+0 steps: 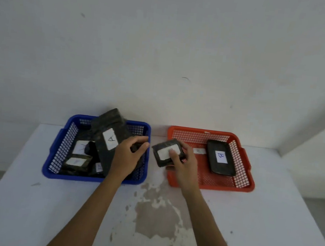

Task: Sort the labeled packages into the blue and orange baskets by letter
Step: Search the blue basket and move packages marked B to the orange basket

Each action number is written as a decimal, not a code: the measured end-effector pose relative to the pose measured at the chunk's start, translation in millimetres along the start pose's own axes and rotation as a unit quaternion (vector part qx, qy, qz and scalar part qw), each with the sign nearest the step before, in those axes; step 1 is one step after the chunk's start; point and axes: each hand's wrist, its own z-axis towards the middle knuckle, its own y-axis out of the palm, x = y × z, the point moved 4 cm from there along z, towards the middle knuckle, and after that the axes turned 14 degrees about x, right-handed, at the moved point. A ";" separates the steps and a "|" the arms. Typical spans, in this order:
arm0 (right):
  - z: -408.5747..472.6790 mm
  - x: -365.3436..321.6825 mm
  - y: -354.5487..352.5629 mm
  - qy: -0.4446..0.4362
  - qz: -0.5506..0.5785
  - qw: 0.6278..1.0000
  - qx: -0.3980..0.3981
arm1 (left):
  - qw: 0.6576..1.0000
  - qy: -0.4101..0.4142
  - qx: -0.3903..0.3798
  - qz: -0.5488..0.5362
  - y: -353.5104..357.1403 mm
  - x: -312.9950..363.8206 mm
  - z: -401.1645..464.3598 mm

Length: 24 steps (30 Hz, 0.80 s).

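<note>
Two packages [113, 137], one in each of the hands [127, 155].

Head camera looks forward and down, close over the table [26, 208], facing the wall [166, 42].

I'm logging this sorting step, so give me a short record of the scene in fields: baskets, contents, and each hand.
blue basket: left side, several dark packages
tall package: labeled A, leaning in blue basket
orange basket: right side, one package labeled B
left hand: on tall package
right hand: grips small package, letter unreadable
</note>
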 end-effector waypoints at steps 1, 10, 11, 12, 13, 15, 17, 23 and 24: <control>8.8 9.9 -22.8 0.012 -0.032 0.999 0.029 | 0.996 0.052 0.018 0.072 5.4 -3.4 -2.6; 54.5 77.4 -92.0 -0.004 -0.414 0.910 0.014 | 0.908 0.180 -0.054 0.374 28.4 -48.8 -26.3; 56.1 81.4 -88.4 -0.015 -0.466 0.884 0.003 | 0.909 0.179 -0.058 0.371 29.6 -49.0 -27.2; 57.7 84.1 -85.5 -0.025 -0.510 0.860 -0.004 | 0.910 0.177 -0.058 0.370 30.1 -48.5 -27.8; 59.6 86.3 -83.2 -0.030 -0.544 0.839 -0.010 | 0.912 0.173 -0.057 0.369 30.2 -47.6 -27.9; 63.1 89.1 -81.9 -0.020 -0.584 0.811 -0.025 | 0.924 0.161 -0.049 0.343 29.5 -43.8 -27.8; 65.4 88.9 -82.3 -0.007 -0.590 0.807 -0.034 | 0.943 0.144 -0.028 0.299 25.0 -39.5 -27.5; 49.1 60.6 -47.6 -0.085 -0.372 0.924 -0.024 | 0.963 -0.043 0.178 0.199 -40.4 -57.9 -34.2; 41.4 52.6 -28.1 -0.093 -0.317 0.942 -0.053 | 0.960 -0.063 0.189 0.194 -53.1 -63.8 -37.4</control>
